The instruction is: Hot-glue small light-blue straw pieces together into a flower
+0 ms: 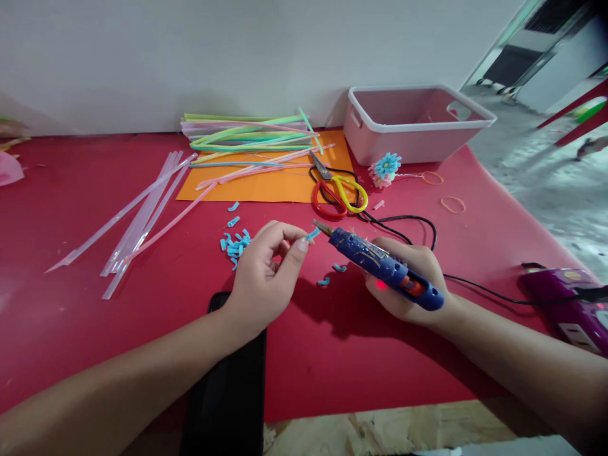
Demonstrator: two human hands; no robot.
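Note:
My left hand (272, 271) pinches a small blue straw piece (313, 234) between thumb and forefinger. Wrapped round a dark blue glue gun (387, 265) is my right hand (403, 278); a red light glows under the gun's body. The metal nozzle points left, right at the blue piece; whether they touch I cannot tell. A small pile of curled blue straw pieces (234, 246) lies just left of my left hand, with a few loose ones nearby. Two more blue bits (323, 282) rest on the red table below the nozzle.
Scissors (339, 193) and straws (247, 133) lie on orange paper (228, 190). Clear straws (147, 215) are at left. A pink bin (394, 142) stands behind a blue flower (387, 166). A black phone (232, 386) lies under my left forearm; a purple power strip (565, 304) sits right.

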